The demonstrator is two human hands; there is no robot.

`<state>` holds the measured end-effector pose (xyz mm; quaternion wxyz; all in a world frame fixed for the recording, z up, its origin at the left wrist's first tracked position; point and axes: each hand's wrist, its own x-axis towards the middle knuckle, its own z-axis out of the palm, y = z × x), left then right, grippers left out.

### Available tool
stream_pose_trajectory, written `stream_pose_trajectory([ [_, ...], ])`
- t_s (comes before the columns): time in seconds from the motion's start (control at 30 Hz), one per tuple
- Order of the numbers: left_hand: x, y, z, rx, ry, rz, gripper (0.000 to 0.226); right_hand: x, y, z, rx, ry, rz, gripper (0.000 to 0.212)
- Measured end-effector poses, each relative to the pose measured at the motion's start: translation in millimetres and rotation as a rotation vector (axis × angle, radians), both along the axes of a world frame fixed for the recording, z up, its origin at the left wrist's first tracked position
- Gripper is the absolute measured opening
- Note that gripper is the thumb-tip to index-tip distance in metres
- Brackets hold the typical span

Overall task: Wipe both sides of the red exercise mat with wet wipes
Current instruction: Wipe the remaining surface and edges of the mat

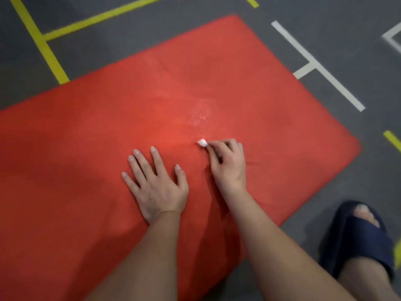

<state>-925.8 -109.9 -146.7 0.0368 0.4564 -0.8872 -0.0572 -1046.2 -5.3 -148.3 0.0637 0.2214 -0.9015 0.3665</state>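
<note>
Matt red mat (108, 137) with a wet sheen patch (200, 114).

The grey floor (217, 9), crossed by tape lines (316, 66), bears the red mat (108, 127) and a dark slipper (360, 235).

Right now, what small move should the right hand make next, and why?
Probably push the wipe forward across the red mat: the right hand pinches it just short of a glistening patch, while the left hand lies flat on the mat.
</note>
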Motion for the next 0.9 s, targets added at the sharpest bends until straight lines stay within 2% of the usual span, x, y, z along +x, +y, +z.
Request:
stream_pose_trajectory([
  [0.07, 2, 0, 2, -0.002, -0.010, 0.003, 0.078, 7, 9, 5, 0.040, -0.053, -0.112, 0.008],
  [0.17, 1, 0, 1, 0.005, 0.010, -0.004, 0.078, 40, 49, 15, 0.212, -0.170, -0.405, 0.011],
  [0.23, 2, -1, 2, 0.008, 0.012, -0.016, 0.077, 63, 82, 20, 0.252, -0.171, -0.520, 0.011],
  [0.3, 3, -1, 1, -0.001, 0.013, 0.000, 0.077, 65, 87, 20, 0.280, -0.138, -0.478, 0.012],
  [0.43, 1, 0, 2, -0.014, 0.039, -0.015, 0.076, 32, 39, 15, 0.219, -0.104, -0.382, 0.015],
  [0.53, 2, 0, 2, -0.011, 0.044, -0.005, 0.077, 41, 42, 16, 0.252, -0.095, -0.449, 0.018],
  [0.67, 2, -1, 2, -0.019, 0.052, -0.005, 0.077, 92, 109, 19, 0.249, -0.060, -0.619, 0.019],
  [0.83, 3, 0, 0, -0.024, 0.055, -0.006, 0.076, 78, 95, 7, 0.300, 0.032, -0.550, 0.023],
  [0.9, 2, 0, 2, -0.026, 0.064, -0.012, 0.076, 79, 102, 8, 0.277, 0.010, -0.608, 0.024],
])
